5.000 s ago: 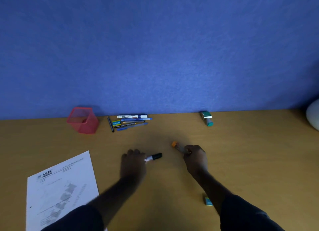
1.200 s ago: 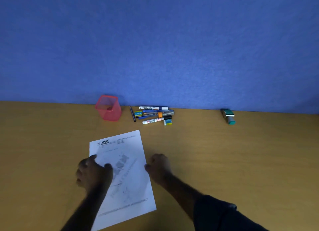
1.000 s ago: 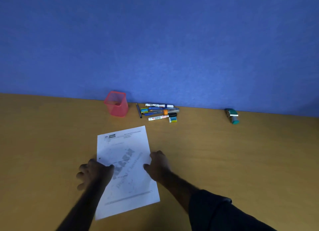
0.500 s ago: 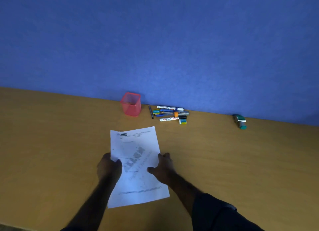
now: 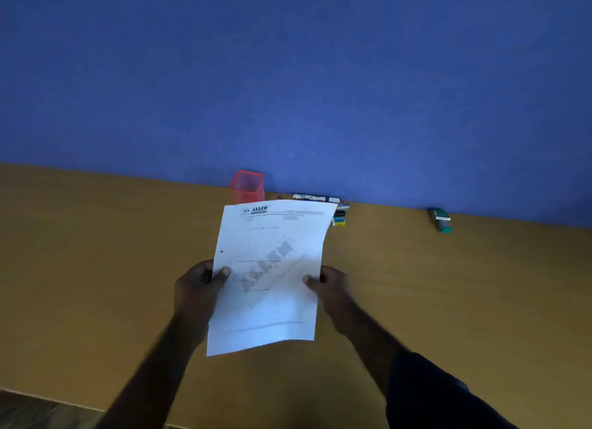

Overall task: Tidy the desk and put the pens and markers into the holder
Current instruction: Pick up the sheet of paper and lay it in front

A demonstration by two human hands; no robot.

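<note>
I hold a printed white sheet of paper [image 5: 269, 278] up off the desk by both side edges. My left hand [image 5: 197, 287] pinches its left edge and my right hand [image 5: 331, 286] pinches its right edge. Behind the sheet's top stands the red mesh holder [image 5: 246, 185] against the blue wall. To the holder's right lies a pile of pens and markers [image 5: 320, 199], mostly hidden by the raised paper; a white marker and a small yellow-blue item [image 5: 338, 221] stick out.
A green and white stapler-like object [image 5: 442, 220] lies at the back right of the wooden desk [image 5: 96, 268]. The blue partition wall [image 5: 288, 76] runs along the desk's far edge. The desk's near edge shows at the lower left.
The paper lay flat on the desk under my hands; now both hands have gripped its edges and lifted it, so it covers most of the pens.
</note>
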